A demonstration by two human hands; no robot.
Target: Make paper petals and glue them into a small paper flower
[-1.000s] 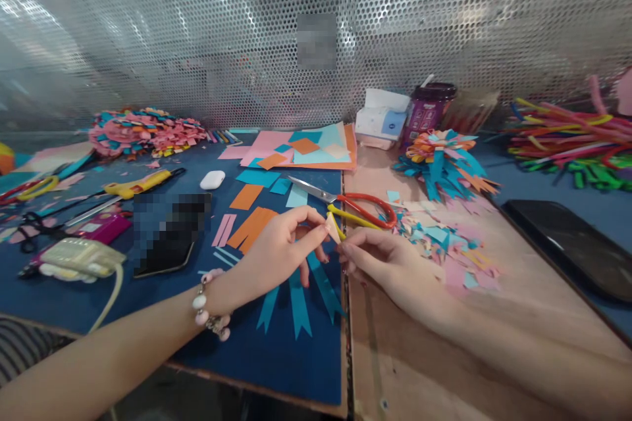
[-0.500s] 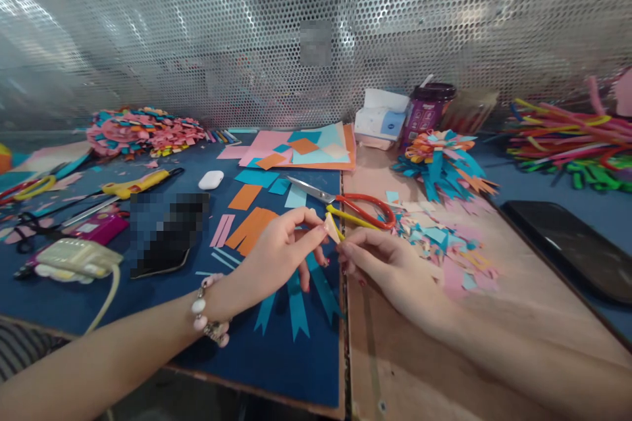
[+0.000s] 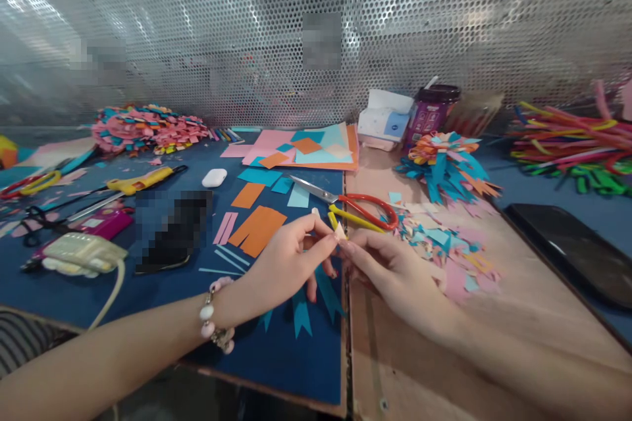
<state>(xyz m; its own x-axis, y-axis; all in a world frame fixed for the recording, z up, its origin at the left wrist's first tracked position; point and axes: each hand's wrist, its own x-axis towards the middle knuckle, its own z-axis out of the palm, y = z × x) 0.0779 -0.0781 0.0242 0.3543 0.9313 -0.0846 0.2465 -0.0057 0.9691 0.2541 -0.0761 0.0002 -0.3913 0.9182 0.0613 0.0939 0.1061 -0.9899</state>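
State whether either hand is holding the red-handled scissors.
No, the scissors lie beyond the left hand and right hand, which meet at a cream paper piece.

2 hands (image 3: 284,260) (image 3: 395,273) close together, fingertips (image 3: 348,250) pinched, forearms (image 3: 123,345) angled inward

Purple lidded cup (image 3: 428,116), two o'clock from centre; white case (image 3: 214,177), nine o'clock; black phone (image 3: 573,256), between three and four.

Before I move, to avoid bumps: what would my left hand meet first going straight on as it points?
Probably your right hand, which faces your left hand at the pale paper piece; whether they touch is unclear.
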